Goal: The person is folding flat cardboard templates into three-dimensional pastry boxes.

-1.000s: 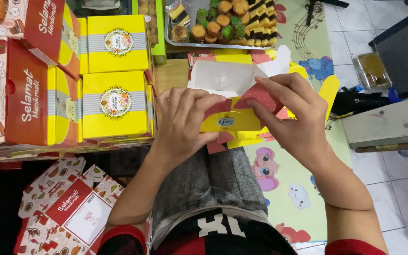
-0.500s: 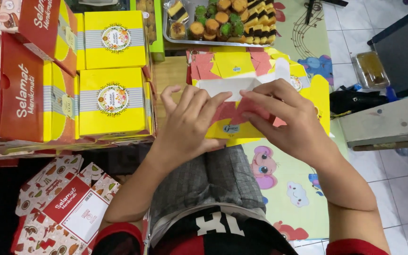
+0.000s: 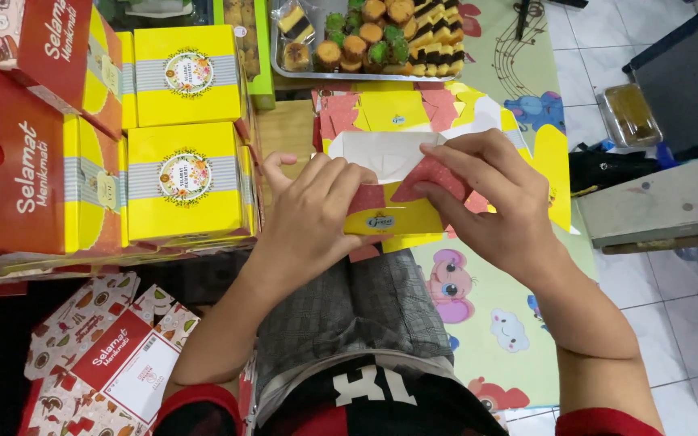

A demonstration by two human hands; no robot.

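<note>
In the head view both hands work on one yellow and red cardboard box [image 3: 397, 220] with a white inside, held over my lap. My left hand [image 3: 317, 214] presses its fingers on the box's left side, over a red flap. My right hand [image 3: 490, 210] pinches a red flap at the box's right side and folds it inward. Beneath the box lies a pile of flat, unfolded yellow and red box blanks [image 3: 401, 109].
Closed yellow boxes [image 3: 183, 182] and red ones [image 3: 26, 186] are stacked at the left. A metal tray of small cakes [image 3: 369, 36] sits at the top. Flat patterned box blanks [image 3: 103, 363] lie at bottom left. A colourful play mat [image 3: 486, 323] covers the tiled floor; a grey bench [image 3: 656, 202] stands right.
The box has come lower and nearer to me. My right hand has folded the red flap further inward, and my left hand's fingers have spread over the left side.
</note>
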